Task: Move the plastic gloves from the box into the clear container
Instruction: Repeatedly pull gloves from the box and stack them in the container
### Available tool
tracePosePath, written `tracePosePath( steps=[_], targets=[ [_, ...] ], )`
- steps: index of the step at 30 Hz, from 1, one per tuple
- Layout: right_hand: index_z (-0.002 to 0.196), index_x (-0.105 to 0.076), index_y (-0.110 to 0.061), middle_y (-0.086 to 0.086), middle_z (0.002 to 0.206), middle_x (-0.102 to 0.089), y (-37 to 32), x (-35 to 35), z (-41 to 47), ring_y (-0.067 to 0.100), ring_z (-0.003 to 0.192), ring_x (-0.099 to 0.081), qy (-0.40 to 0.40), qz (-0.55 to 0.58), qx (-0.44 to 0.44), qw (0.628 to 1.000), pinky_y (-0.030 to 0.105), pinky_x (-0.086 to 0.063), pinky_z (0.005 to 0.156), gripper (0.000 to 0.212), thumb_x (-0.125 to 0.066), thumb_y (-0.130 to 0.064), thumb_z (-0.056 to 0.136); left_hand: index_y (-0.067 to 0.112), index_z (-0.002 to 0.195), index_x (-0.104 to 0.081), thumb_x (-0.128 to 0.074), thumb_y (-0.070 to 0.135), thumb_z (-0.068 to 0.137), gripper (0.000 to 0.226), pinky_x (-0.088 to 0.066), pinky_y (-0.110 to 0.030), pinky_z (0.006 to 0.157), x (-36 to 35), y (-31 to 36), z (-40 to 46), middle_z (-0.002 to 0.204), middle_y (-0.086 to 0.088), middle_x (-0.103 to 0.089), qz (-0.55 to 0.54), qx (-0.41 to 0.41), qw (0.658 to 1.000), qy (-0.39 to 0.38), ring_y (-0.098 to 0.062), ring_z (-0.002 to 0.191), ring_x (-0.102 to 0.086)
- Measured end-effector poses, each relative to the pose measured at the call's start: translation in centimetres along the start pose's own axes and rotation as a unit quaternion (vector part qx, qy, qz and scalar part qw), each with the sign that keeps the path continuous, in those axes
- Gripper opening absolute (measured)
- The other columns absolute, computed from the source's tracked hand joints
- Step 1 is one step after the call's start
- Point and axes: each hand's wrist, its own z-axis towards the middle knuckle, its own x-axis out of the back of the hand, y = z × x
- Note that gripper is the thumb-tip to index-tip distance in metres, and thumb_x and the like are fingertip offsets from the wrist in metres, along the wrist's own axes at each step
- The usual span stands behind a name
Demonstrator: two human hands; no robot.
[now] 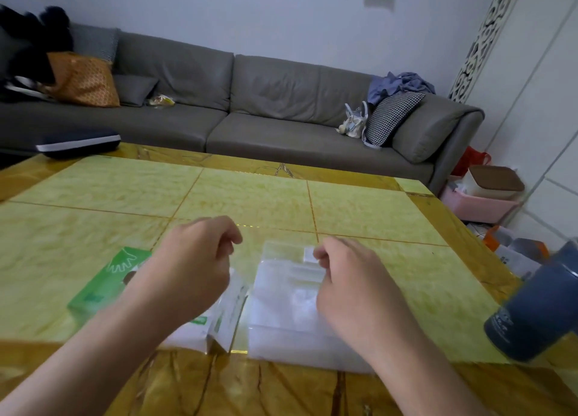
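The green and white glove box (106, 286) lies on the table at the near left, its white end flap open towards the clear container (281, 318) beside it on the right. My left hand (194, 259) hovers over the box with curled fingers, and I see nothing in them. My right hand (350, 284) is over the container. Its thumb and forefinger are curled at a small white clasp (309, 255) on the container's far rim. Pale translucent plastic shows inside the container; single gloves cannot be made out.
A dark blue tumbler (538, 306) stands at the table's right edge, close to my right forearm. The yellow tiled table (250, 196) stretches away to a grey sofa (250, 103). Bags and a pink bin (481, 209) sit on the floor at the right.
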Motion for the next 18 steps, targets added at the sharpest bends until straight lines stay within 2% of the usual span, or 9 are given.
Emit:
tracePosePath(
  steps=[2, 4, 5, 7, 9, 11, 13, 15, 18],
  targets=[
    [0.125, -0.055, -0.026, -0.013, 0.118, -0.053, -1.6, -1.1, -0.6, 0.011, 0.11, -0.054, 0.004, 0.006, 0.083, 0.997, 0.029, -0.052, 0.093, 0.04, -0.046, -0.001, 0.096, 0.028, 0.101, -0.063, -0.052, 0.014, 0.1, 0.019, -0.049, -0.023, 0.059, 0.5, -2.9, -0.1, 0.093, 0.012, -0.065, 0.025, 0.071, 0.997, 0.004, -0.004, 0.073, -0.061],
    [0.128, -0.053, -0.025, -0.011, 0.123, -0.051, -3.2, -2.8, -1.4, 0.012, 0.117, -0.049, -0.023, -0.002, 0.165, 0.986, 0.029, -0.048, 0.1, 0.034, -0.044, -0.01, 0.098, 0.026, 0.091, -0.06, -0.06, 0.025, 0.098, 0.008, -0.052, -0.027, 0.055, 0.7, -5.3, -0.2, 0.084, 0.008, -0.065, 0.055, 0.124, 0.99, -0.04, -0.01, 0.066, -0.062],
    [0.131, -0.053, -0.023, -0.009, 0.127, -0.051, -3.9, -3.9, -1.7, 0.014, 0.123, -0.045, -0.047, -0.008, 0.198, 0.979, 0.031, -0.043, 0.108, 0.035, -0.044, -0.014, 0.098, 0.025, 0.086, -0.061, -0.064, 0.031, 0.097, 0.013, -0.051, -0.026, 0.054, 0.5, -6.2, -0.3, 0.078, 0.007, -0.066, 0.063, 0.135, 0.986, -0.075, -0.011, 0.064, -0.063],
    [0.134, -0.058, -0.016, -0.004, 0.131, -0.054, -5.0, -6.4, -2.0, 0.017, 0.132, -0.039, -0.092, -0.042, 0.247, 0.964, 0.035, -0.021, 0.124, 0.042, -0.043, -0.02, 0.095, 0.024, 0.08, -0.062, -0.058, 0.029, 0.098, 0.019, -0.048, -0.022, 0.053, 0.0, -7.7, -0.4, 0.077, 0.007, -0.067, 0.074, 0.123, 0.979, -0.147, -0.009, 0.064, -0.062],
    [0.132, -0.064, -0.011, 0.001, 0.131, -0.059, -5.7, -8.4, -2.0, 0.019, 0.137, -0.043, -0.124, -0.075, 0.282, 0.948, 0.037, 0.0, 0.128, 0.056, -0.034, -0.028, 0.089, 0.024, 0.078, -0.061, -0.043, 0.027, 0.096, 0.026, -0.054, -0.028, 0.068, -0.1, -8.5, -0.6, 0.091, 0.007, -0.069, 0.114, 0.09, 0.965, -0.217, -0.01, 0.076, -0.064],
    [0.131, -0.066, -0.008, 0.003, 0.129, -0.061, -6.2, -9.0, -1.9, 0.02, 0.136, -0.047, -0.141, -0.093, 0.293, 0.941, 0.04, 0.006, 0.129, 0.067, -0.027, -0.032, 0.083, 0.02, 0.08, -0.061, -0.031, 0.032, 0.094, 0.035, -0.055, -0.039, 0.082, -0.2, -8.9, -0.7, 0.099, 0.002, -0.068, 0.151, 0.063, 0.953, -0.253, -0.018, 0.088, -0.064],
    [0.134, -0.065, -0.007, 0.003, 0.13, -0.059, -6.8, -8.8, -1.8, 0.019, 0.136, -0.046, -0.157, -0.102, 0.282, 0.941, 0.037, 0.014, 0.128, 0.057, -0.038, -0.024, 0.087, 0.011, 0.084, -0.06, -0.027, 0.026, 0.097, 0.038, -0.054, -0.043, 0.085, -0.1, -9.3, -0.7, 0.104, -0.004, -0.065, 0.168, 0.053, 0.947, -0.269, -0.026, 0.095, -0.064],
    [0.135, -0.064, -0.009, 0.002, 0.131, -0.057, -6.9, -8.9, -1.8, 0.016, 0.133, -0.048, -0.153, -0.094, 0.28, 0.943, 0.031, 0.021, 0.124, 0.05, -0.049, -0.018, 0.089, 0.005, 0.086, -0.06, -0.034, 0.023, 0.094, 0.032, -0.053, -0.042, 0.085, -0.5, -9.8, -0.4, 0.102, -0.005, -0.067, 0.118, 0.081, 0.954, -0.264, -0.026, 0.094, -0.063],
    [0.123, -0.072, -0.013, -0.002, 0.122, -0.062, -6.7, -9.3, -2.1, 0.013, 0.122, -0.056, -0.145, -0.11, 0.28, 0.943, 0.028, 0.016, 0.126, 0.046, -0.057, -0.021, 0.081, 0.011, 0.069, -0.055, -0.04, 0.022, 0.09, 0.028, -0.045, -0.029, 0.062, -1.1, -10.2, -0.3, 0.075, 0.001, -0.062, 0.052, 0.102, 0.967, -0.229, -0.019, 0.067, -0.054]
  ],
)
